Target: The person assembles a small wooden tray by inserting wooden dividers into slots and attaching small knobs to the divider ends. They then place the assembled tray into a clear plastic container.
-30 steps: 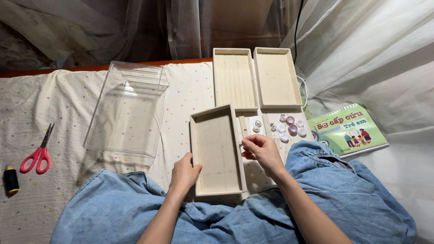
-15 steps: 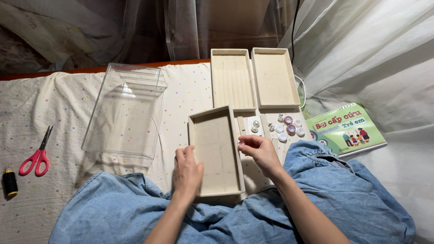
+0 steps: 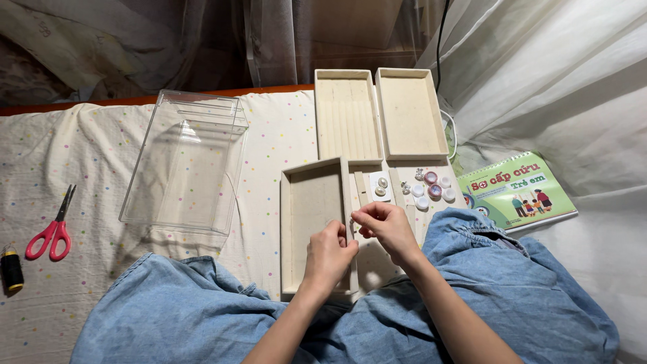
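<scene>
Over the near right edge of a shallow cream tray that lies on the dotted bedsheet, the left hand and the right hand meet fingertip to fingertip. The fingers of both are narrowed into a pinch on something very small between them. It looks like a button or a bit of thread, but it is too tiny to name. By my judgement, the step in hand is fine fingertip work on that small piece, and the next move calls for a steady pinch and little travel so nothing drops onto the blue denim lap.

Just beyond the right hand is a cluster of small buttons, white and pink. Two more cream trays sit side by side behind them. A clear plastic box stands to the left, with red scissors and a dark thread spool well apart at the far left. A green booklet lies to the right.

The pinched piece is mostly hidden by the fingers, and the flat sheet under the buttons is hard to make out.
</scene>
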